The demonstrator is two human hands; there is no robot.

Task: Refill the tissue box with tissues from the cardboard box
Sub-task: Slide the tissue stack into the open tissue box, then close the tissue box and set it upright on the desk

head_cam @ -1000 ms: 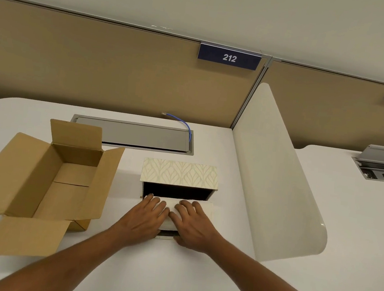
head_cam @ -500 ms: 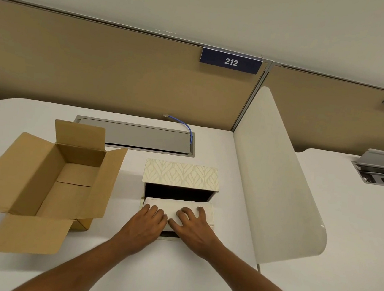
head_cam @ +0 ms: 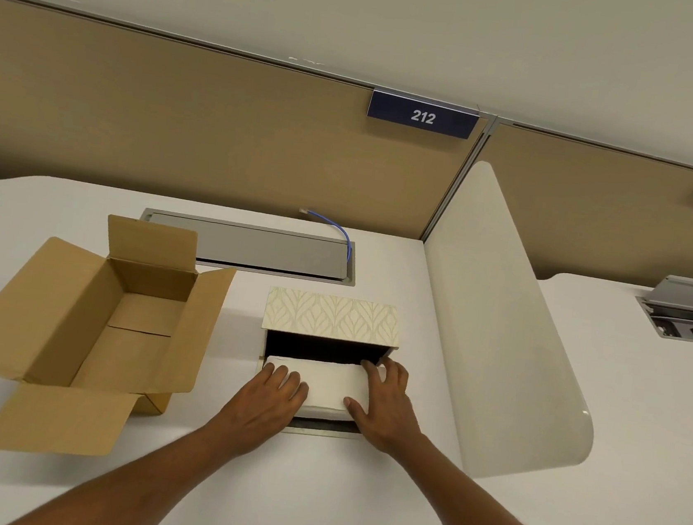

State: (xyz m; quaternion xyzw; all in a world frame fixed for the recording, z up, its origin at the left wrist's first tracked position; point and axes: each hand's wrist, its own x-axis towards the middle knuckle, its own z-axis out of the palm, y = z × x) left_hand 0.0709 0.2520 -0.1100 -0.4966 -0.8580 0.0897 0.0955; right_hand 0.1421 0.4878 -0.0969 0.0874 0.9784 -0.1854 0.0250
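Note:
The tissue box (head_cam: 332, 317) with a cream leaf pattern stands on the white desk with its open, dark inside facing me. A white stack of tissues (head_cam: 329, 383) lies at its mouth, partly inside. My left hand (head_cam: 266, 400) presses flat on the stack's left end. My right hand (head_cam: 385, 400) holds the stack's right end, fingers along its side and thumb at the near edge. To the left the brown cardboard box (head_cam: 82, 327) sits with its flaps spread and looks empty inside.
A curved cream divider (head_cam: 501, 331) stands right of the tissue box. Behind it a grey cable tray lid (head_cam: 251, 247) is set into the desk, with a blue cable (head_cam: 339, 231). Tan partition panels (head_cam: 179, 122) close off the back.
The tissue stack has slid further into the tissue box. My right hand has shifted from the stack's top to its right end; my left hand stays on the left end.

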